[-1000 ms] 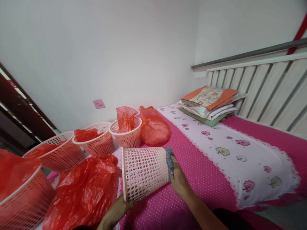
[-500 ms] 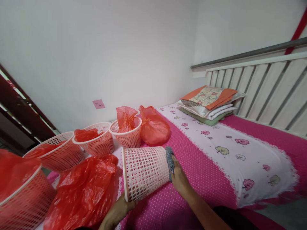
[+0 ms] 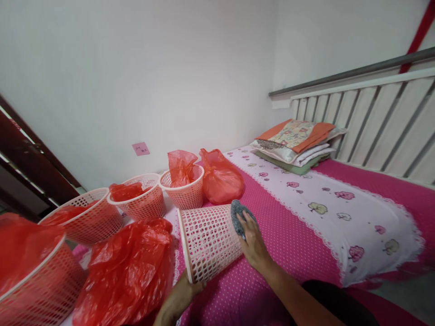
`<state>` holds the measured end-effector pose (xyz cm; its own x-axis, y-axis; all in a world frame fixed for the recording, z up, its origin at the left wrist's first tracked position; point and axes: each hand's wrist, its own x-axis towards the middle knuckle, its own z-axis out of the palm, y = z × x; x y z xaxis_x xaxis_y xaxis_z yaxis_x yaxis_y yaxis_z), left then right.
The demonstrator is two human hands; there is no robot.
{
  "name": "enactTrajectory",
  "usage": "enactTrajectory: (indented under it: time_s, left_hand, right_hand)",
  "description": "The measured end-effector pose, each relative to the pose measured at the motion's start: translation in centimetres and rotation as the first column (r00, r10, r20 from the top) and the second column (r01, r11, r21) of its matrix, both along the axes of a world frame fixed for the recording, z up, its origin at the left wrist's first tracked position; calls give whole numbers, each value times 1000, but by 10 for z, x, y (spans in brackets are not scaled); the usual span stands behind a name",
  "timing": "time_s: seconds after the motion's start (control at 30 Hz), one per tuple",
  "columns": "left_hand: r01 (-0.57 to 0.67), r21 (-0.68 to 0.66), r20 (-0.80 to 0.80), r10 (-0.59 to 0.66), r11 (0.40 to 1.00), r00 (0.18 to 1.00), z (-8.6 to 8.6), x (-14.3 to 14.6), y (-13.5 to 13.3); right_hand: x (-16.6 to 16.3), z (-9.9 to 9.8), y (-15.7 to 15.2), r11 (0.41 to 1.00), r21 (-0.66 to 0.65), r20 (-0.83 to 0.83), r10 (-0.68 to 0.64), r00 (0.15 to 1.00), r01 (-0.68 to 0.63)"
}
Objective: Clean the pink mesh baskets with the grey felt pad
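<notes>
A white perforated plastic basket (image 3: 209,240) lies tipped on its side, its rim facing left and its base facing right. My left hand (image 3: 186,287) grips it low at the rim; part of the fingers is hidden behind the basket. Against the base end, my right hand (image 3: 251,235) presses a grey cloth (image 3: 242,217), with the fingers bent over it. Just left of the basket lies a crumpled red plastic bag (image 3: 125,271).
Several similar baskets (image 3: 142,203) lined with red bags stand to the left and back. A filled red bag (image 3: 222,179) sits near the wall. Folded bedding (image 3: 295,140) is stacked at the back right, by a white radiator (image 3: 374,122). A pink dotted cloth (image 3: 282,226) covers the surface.
My right hand and the grey cloth have shifted up a little over the basket's base end, showing more of the cloth. The left hand keeps its hold at the rim.
</notes>
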<state>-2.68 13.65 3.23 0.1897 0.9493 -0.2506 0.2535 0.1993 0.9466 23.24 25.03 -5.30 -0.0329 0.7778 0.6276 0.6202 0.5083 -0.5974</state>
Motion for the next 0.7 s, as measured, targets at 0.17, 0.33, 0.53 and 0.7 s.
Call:
enactTrajectory:
  time_s: [0.17, 0.33, 0.53, 0.7]
  left_hand:
    - [37, 6, 42, -37, 999, 998, 10, 7, -6]
    - [61, 22, 127, -64, 998, 990, 6, 11, -7]
    - [131, 134, 167, -152, 982, 974, 2, 13, -8]
    - [105, 78, 223, -121, 991, 967, 9, 17, -10]
  right_hand:
    - [-17, 16, -14, 998, 30, 82, 46, 996, -49]
    - [-33, 32, -26, 995, 28, 123, 94, 988, -98]
    - [-52, 52, -45, 976, 33, 158, 206, 966, -214]
    - [-66, 70, -64, 939, -9, 225, 336, 915, -343]
